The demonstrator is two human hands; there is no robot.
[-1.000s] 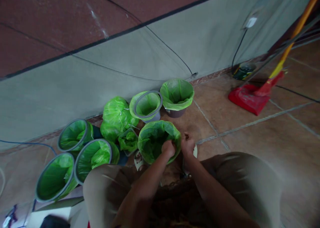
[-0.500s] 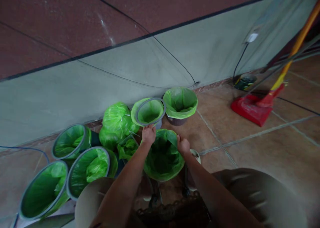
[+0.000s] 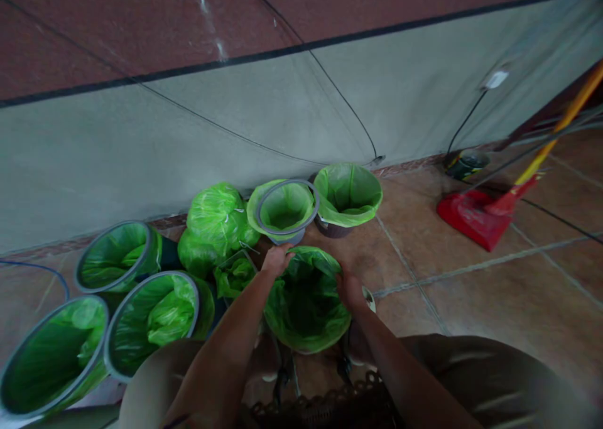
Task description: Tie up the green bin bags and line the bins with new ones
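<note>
A small bin with a green plastic liner point(image 3: 306, 303) stands on the tiled floor between my knees. My left hand point(image 3: 277, 259) is closed on the liner's far left rim. On the right rim my right hand point(image 3: 349, 289) grips the liner too. The green bag is folded over the bin's edge and its dark inside shows between my hands.
Several more green-lined bins point(image 3: 285, 206) and a tied green bag point(image 3: 214, 218) sit along the grey wall point(image 3: 188, 134), to the left and behind. A red dustpan point(image 3: 471, 212) with an orange-handled broom point(image 3: 560, 121) lies to the right. Cables run along the wall. Tiled floor point(image 3: 471, 291) spreads to the right.
My hands moved from the near rim of the liner out to its left and right sides, spreading the bag open. The view drifted slightly right.
</note>
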